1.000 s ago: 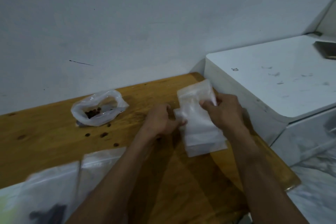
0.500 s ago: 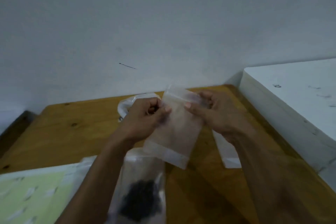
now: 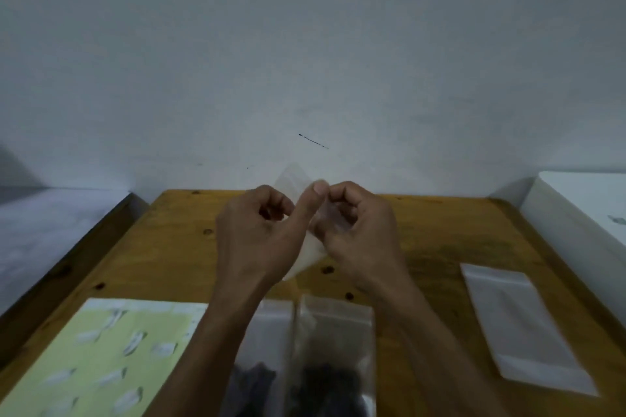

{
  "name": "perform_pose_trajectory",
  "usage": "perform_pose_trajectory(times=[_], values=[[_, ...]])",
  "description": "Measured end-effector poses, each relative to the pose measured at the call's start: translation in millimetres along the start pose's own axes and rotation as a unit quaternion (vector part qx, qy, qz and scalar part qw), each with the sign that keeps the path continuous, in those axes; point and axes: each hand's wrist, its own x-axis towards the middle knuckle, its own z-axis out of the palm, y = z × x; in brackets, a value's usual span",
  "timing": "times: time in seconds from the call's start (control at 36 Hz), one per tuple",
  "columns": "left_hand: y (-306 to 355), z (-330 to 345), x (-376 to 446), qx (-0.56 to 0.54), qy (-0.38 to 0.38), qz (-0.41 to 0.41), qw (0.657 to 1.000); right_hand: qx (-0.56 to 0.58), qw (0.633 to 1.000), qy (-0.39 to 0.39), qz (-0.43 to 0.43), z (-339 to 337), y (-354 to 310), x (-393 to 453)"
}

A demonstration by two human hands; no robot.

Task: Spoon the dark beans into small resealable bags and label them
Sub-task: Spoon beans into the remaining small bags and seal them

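So there's a small clear bag [image 3: 306, 249] being held up in the air over the middle of the counter [image 3: 440, 234], between both hands. It's pretty blurry and see-through, but its top corner is poking up above the knuckles and the bottom is hanging down between the wrists. The left hand [image 3: 261, 230] is pinching it with the thumb stretched up against the plastic, other fingers curled in. The right hand [image 3: 355, 223] is curling its fingers round the other side, so its grip is also closing on that same bag.

Below the wrists, two filled bags [image 3: 335, 349] are lying side by side at the near edge, dark beans [image 3: 325, 379] sitting in their lower halves, partly hidden by the forearms. To the left of them a yellow-green label sheet [image 3: 101, 349] is lying flat with white stickers on it. Off to the right, well apart, an empty bag [image 3: 521, 322] is lying flat on the wood. A white box [image 3: 582, 200] is sitting past the counter's right edge.
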Motion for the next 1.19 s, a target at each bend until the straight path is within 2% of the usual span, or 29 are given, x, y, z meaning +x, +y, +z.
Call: perform_pose_trajectory(times=[0.06,0.19,0.25,0.44,0.5,0.58,0.67,0.83,0.94,1.06,1.14,1.19], values=[[0.8,-2.7,1.8,-0.083,-0.025,-0.040,0.995,0.019,0.999,-0.035,-0.002,4.8,-1.7,1.4],[-3.2,-13.6,10.3,-0.183,-0.062,-0.093,0.977,0.107,0.988,-0.108,0.037,7.7,-4.2,3.6],[-4.3,-16.0,11.4,-0.175,-0.089,-0.091,0.976,0.152,0.980,-0.105,0.075,6.6,-4.1,4.7],[-7.5,-17.8,10.8,-0.134,-0.132,-0.065,0.980,0.204,0.960,-0.122,0.147,-0.4,-2.9,7.0],[-5.6,-17.7,10.1,-0.113,-0.140,-0.055,0.982,0.181,0.967,-0.117,0.138,-3.6,-0.8,7.3],[0.3,-13.7,7.2,-0.071,-0.131,-0.038,0.988,0.064,0.994,-0.074,0.056,-5.6,3.1,5.9],[4.4,-7.7,3.0,-0.010,-0.116,-0.021,0.993,0.009,0.998,-0.057,0.017,-4.3,2.5,3.5],[6.3,-3.2,1.3,0.058,-0.121,0.019,0.991,0.002,0.999,-0.015,0.036,-6.2,-1.8,-0.8],[8.5,-2.2,2.3,0.147,-0.104,0.051,0.982,-0.084,0.995,0.035,0.031,-1.3,0.1,0.4],[11.3,-5.4,3.3,0.180,-0.088,0.067,0.977,-0.174,0.980,0.093,0.027,-10.1,4.2,6.9],[14.2,-6.6,3.5,0.194,-0.107,0.070,0.973,-0.196,0.977,0.079,0.024,-20.8,3.1,9.9],[14.7,-8.5,8.8,0.193,-0.107,0.064,0.973,-0.171,0.984,0.051,0.010,-22.4,0.9,8.8]])
